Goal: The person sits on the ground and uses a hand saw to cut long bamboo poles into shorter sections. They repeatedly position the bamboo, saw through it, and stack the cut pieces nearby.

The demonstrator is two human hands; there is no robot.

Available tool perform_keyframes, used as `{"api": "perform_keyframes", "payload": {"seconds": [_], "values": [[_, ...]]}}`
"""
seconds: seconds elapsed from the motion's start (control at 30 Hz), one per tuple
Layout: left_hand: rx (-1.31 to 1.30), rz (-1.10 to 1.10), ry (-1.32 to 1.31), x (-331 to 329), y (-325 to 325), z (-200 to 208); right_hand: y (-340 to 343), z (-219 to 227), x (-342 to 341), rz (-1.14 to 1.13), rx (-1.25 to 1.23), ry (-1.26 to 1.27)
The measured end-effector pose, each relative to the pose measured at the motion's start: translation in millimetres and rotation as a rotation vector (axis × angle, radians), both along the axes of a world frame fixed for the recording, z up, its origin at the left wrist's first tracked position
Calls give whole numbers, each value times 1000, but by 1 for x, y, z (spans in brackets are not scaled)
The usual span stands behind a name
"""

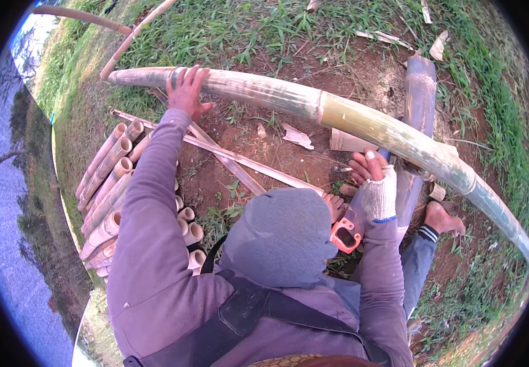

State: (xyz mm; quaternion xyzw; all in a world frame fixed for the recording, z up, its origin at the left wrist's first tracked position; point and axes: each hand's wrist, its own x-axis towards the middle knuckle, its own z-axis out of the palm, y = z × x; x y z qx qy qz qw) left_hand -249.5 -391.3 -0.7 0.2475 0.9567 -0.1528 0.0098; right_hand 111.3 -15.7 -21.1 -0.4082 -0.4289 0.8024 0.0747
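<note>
A long, thick bamboo pole (264, 88), pale to green with visible joints, lies across in front of me, bowed by the lens. My bare left hand (188, 92) grips it near its left end, fingers over the top and thumb apart. Close to the near side of the pole's right half is my right hand (374, 177), in a white glove that leaves the fingers bare. Its fingers are curled; what they hold, if anything, is hidden. Beside my foot (336, 207) rests an orange saw handle (345, 237); I cannot make out its blade.
A dark log (420, 92) runs away from me beneath the pole. Cut bamboo pieces (108, 162) are stacked at left, with split strips (246, 160) on the soil. A grey rounded cloth shape (280, 238) fills the lower middle. My other bare foot (442, 219) is at right.
</note>
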Motion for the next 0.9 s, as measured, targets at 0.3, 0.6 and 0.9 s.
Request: {"api": "perform_keyframes", "payload": {"seconds": [0.3, 0.6, 0.9], "values": [[323, 120, 11, 54, 56, -70, 65, -10, 39, 246, 1087, -99], [933, 1415, -86, 162, 3, -164, -53, -33, 59, 840, 1428, 60], [1257, 1356, 17, 149, -19, -172, -69, -41, 70, 671, 1312, -109]]}}
